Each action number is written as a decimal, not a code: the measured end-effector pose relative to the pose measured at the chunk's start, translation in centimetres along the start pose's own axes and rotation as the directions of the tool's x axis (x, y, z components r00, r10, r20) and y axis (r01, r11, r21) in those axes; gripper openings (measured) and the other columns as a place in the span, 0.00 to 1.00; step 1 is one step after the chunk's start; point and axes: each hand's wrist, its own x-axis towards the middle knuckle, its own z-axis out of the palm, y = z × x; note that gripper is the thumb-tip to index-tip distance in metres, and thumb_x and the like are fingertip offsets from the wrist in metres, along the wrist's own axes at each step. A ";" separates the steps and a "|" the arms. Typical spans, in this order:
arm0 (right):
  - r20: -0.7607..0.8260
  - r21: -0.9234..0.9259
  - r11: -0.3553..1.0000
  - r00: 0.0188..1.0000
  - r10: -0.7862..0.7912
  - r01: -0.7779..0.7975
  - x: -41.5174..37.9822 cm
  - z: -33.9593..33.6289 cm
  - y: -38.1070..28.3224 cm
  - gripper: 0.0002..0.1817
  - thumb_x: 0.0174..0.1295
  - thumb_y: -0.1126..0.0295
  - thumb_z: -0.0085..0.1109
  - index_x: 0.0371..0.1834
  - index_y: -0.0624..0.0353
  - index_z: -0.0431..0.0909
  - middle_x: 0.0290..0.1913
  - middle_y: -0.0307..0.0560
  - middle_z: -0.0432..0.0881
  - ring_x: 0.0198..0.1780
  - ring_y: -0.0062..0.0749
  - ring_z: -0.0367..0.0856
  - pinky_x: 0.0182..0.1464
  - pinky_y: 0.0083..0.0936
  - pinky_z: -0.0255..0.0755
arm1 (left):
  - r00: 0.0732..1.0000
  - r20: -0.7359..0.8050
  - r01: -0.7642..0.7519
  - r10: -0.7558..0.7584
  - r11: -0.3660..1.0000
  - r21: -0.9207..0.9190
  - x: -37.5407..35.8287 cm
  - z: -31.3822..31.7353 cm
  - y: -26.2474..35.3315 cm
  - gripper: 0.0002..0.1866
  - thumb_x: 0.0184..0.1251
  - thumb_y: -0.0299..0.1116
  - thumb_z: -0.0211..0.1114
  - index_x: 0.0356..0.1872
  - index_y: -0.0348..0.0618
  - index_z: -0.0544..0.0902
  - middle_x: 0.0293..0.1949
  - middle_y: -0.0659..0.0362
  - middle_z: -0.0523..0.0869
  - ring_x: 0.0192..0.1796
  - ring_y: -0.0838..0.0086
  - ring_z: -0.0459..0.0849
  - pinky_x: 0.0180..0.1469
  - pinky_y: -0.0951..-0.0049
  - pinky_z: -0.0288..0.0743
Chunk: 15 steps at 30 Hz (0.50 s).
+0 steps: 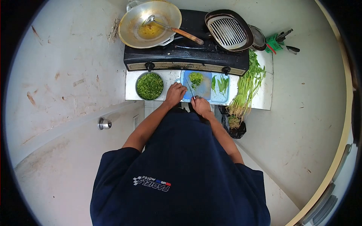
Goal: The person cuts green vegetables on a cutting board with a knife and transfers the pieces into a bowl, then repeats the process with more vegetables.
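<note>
A knife [190,87] is in my right hand [201,106], its fingers wrapped round the handle at the front edge of the blue cutting board [203,91]. The blade points away from me, beside a small heap of chopped greens [195,78]. My left hand [176,93] is closed at the board's left edge, fingers curled; whether anything is in them I cannot see. Several loose green leaves [222,85] lie on the right part of the board. Left of the board stands a round bowl [163,86] full of finely chopped greens [149,86].
Behind the board is a black stove [188,56], bearing a wok [126,28] with a wooden-handled ladle [188,36] and a grill pan [228,31]. Long-stemmed greens [249,86] hang over the counter's right side above a black bag [238,131]. A green basket [272,42] holds utensils.
</note>
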 end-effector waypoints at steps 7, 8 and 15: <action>0.037 0.015 1.000 0.999 -0.014 0.013 -0.2 0.2 -0.1 0.25 0.79 0.52 0.50 0.44 0.68 0.82 0.35 0.69 0.88 0.39 0.66 0.89 0.46 0.55 0.83 | 1.000 -0.003 -0.006 0.006 1.000 0.027 0.0 -0.4 0.5 0.05 0.71 0.33 0.68 0.40 0.46 0.90 0.36 0.59 0.82 0.47 0.61 0.82 0.52 0.59 0.76; 0.039 0.011 1.000 0.999 -0.018 0.018 -0.2 0.3 -0.2 0.25 0.80 0.52 0.50 0.44 0.68 0.82 0.35 0.69 0.88 0.39 0.67 0.89 0.46 0.56 0.83 | 1.000 0.001 -0.001 0.001 1.000 0.023 0.0 -0.4 0.5 0.05 0.71 0.33 0.68 0.40 0.46 0.90 0.36 0.59 0.82 0.47 0.61 0.82 0.52 0.59 0.76; 0.011 -0.003 1.000 1.000 -0.019 0.019 0.0 1.1 -0.4 0.25 0.80 0.52 0.49 0.42 0.68 0.82 0.33 0.68 0.88 0.38 0.66 0.89 0.45 0.55 0.83 | 0.999 0.005 -0.033 0.033 0.999 0.023 -0.2 -0.5 0.4 0.05 0.71 0.32 0.68 0.42 0.46 0.90 0.39 0.60 0.84 0.48 0.60 0.82 0.51 0.58 0.76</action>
